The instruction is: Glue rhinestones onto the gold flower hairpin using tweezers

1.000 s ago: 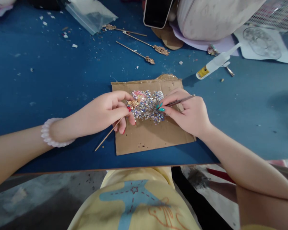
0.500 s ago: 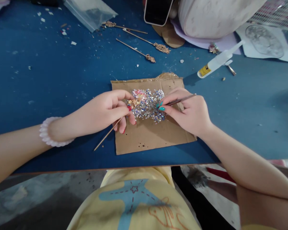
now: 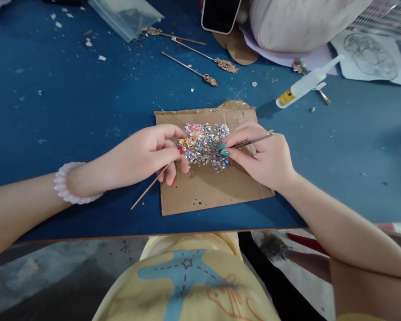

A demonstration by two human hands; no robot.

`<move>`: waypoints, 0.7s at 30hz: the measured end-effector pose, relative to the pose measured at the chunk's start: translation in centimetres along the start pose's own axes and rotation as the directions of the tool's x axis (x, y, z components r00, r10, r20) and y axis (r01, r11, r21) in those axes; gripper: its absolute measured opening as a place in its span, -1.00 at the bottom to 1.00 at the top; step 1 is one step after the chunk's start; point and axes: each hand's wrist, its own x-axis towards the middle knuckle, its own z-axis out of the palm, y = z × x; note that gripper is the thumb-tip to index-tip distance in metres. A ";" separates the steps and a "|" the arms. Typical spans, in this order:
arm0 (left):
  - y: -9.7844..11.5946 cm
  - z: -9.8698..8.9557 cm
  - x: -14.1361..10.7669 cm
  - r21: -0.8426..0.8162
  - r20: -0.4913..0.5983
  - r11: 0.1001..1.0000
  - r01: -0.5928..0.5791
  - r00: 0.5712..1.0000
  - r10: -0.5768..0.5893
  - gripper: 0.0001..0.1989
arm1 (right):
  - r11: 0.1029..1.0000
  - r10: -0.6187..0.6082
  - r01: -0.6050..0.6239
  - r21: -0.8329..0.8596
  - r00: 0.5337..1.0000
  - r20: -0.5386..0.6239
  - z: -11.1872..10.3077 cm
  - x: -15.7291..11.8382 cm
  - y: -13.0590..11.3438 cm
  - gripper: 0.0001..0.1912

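Observation:
My left hand (image 3: 150, 154) is closed around a gold hairpin. Its ornate head (image 3: 187, 142) shows at my fingertips, while the thin stick (image 3: 149, 186) slants out below the palm towards the table's front edge. In my right hand (image 3: 262, 154), metal tweezers (image 3: 252, 140) are pinched between thumb and fingers, their tips down among small glittery chips (image 3: 207, 154). These blue, silver and white chips lie heaped on a piece of cardboard (image 3: 217, 191), with a pink patch near the hairpin's head. What the tweezer tips touch is too small to make out.
Several similar gold hairpins (image 3: 210, 79) lie beyond the cardboard. A white glue bottle (image 3: 299, 89) with a yellow label is to the right. Farther back are a clear plastic bag (image 3: 127, 20), a phone (image 3: 220, 15), a whitish pouch (image 3: 300, 24) and a patterned paper sheet (image 3: 370, 55).
Both hands, the hairpin and the tweezers stay almost exactly where they were. The view has shifted very slightly.

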 end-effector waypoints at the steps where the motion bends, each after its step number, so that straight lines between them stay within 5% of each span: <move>1: 0.0 0.0 0.0 0.001 0.000 1.000 0.003 1.000 -0.003 -0.80 | 1.000 -0.003 0.003 0.000 1.000 -0.001 0.0 0.0 0.0 -0.91; 21: -0.1 0.0 0.1 -0.008 0.019 1.000 0.000 1.000 0.001 -0.80 | 0.998 -0.058 0.058 -0.006 0.998 0.009 0.2 0.1 -0.2 -0.92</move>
